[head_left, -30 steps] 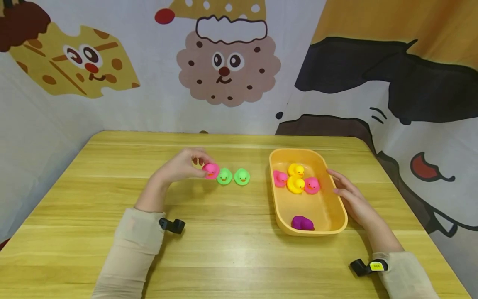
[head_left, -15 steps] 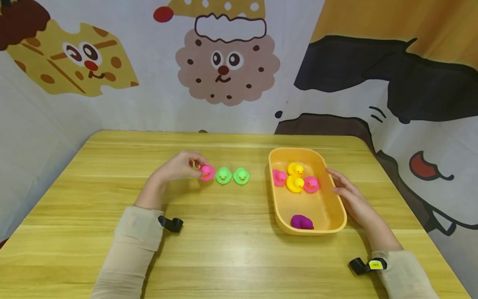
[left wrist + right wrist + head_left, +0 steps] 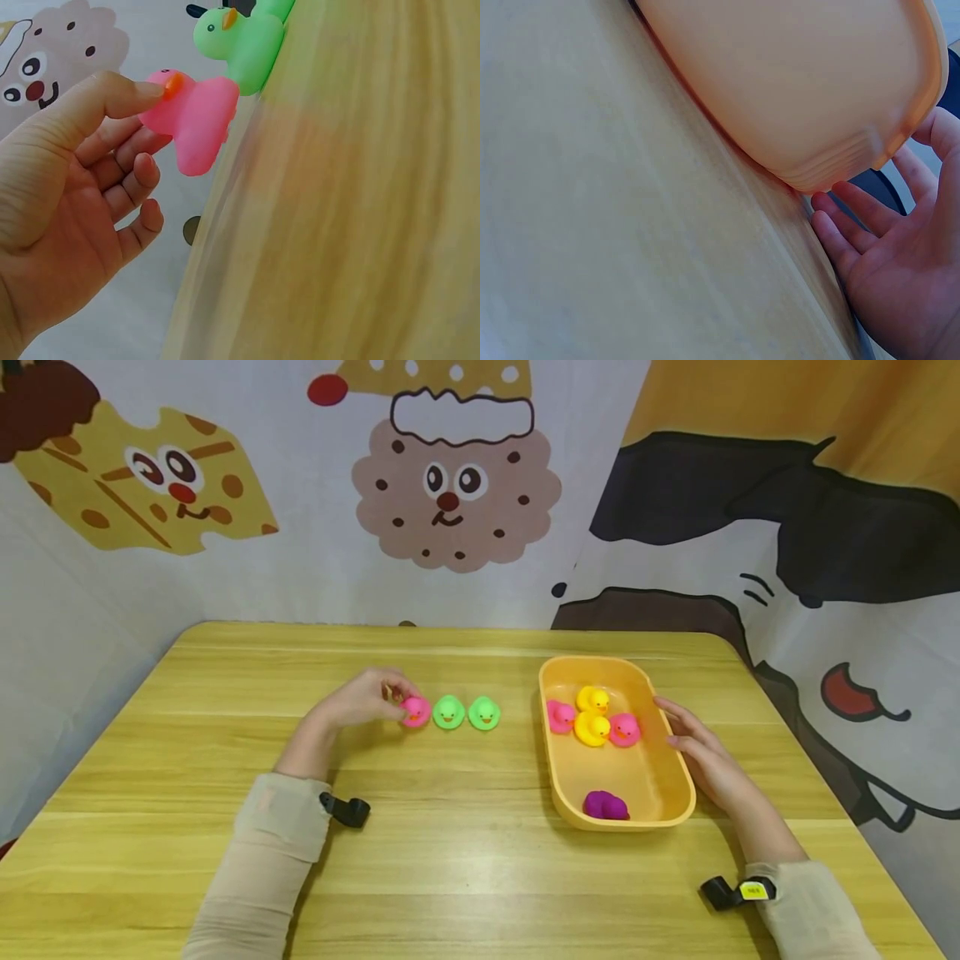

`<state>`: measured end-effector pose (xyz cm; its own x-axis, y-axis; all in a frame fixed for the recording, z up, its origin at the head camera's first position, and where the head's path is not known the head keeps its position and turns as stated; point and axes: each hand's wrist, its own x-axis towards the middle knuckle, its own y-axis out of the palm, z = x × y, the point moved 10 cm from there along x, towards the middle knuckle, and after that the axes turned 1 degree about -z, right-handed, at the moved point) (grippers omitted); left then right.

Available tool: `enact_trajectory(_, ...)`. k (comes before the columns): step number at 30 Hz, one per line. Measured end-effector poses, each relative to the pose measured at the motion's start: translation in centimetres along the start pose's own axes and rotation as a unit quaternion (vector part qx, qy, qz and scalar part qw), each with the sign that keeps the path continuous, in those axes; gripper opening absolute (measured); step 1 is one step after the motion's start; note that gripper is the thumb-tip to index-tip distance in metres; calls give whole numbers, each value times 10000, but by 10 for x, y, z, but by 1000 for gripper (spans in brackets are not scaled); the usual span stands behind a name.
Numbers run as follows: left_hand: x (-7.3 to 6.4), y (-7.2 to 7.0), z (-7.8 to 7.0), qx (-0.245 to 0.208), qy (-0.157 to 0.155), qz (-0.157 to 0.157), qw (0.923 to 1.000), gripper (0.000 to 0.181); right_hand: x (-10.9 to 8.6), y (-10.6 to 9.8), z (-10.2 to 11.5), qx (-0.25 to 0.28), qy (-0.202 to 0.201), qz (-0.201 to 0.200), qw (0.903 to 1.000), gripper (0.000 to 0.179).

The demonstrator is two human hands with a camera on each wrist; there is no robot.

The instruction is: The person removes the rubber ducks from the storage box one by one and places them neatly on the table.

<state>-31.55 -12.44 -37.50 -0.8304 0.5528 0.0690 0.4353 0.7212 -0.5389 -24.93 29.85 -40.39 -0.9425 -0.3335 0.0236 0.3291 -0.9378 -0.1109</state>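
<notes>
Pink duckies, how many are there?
3: one pink duck in the left hand, a second left of the yellow ducks, a third right of them, both in the orange tub.

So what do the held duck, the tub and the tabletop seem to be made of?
Pink duck: probably soft vinyl or rubber with a satin finish, judging by its smooth, rounded moulding.
Tub: likely rigid plastic, lightly glossy, with a moulded rim and ridges.
Tabletop: wood or wood-look laminate, I can't tell which; it shows streaky grain and a soft sheen.
</notes>
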Motion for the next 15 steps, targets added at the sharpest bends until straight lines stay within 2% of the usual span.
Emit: enact_trajectory(15,3,3,12,-143,-249,7,9996,28,0,1,1,-9,12,-12,10000,53)
